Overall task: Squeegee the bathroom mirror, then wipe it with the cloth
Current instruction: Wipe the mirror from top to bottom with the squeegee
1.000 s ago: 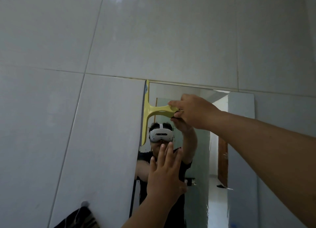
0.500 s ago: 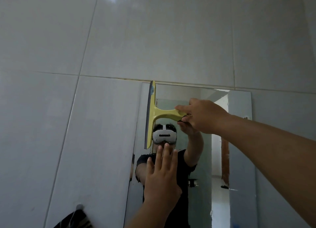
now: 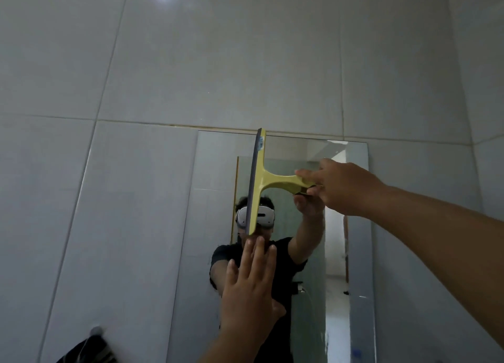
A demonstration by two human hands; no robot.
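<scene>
A tall frameless mirror (image 3: 218, 172) hangs on the grey tiled wall. My right hand (image 3: 343, 188) is shut on the handle of a yellow squeegee (image 3: 259, 182). Its blade stands upright against the glass, a little left of the mirror's middle, with its top at the mirror's upper edge. My left hand (image 3: 251, 291) lies flat on the glass just below the blade's lower end, fingers spread and holding nothing. A dark striped cloth (image 3: 87, 349) hangs at the bottom left, on the wall beside the mirror.
Large grey wall tiles (image 3: 245, 63) surround the mirror on all sides. A small hook or knob (image 3: 96, 330) sits above the cloth. The mirror reflects a person in a black shirt with a white headset, and a bright doorway at the right.
My right hand has drawn the squeegee to the right across the glass, from the mirror's left edge towards its middle. My left hand has stayed pressed on the mirror.
</scene>
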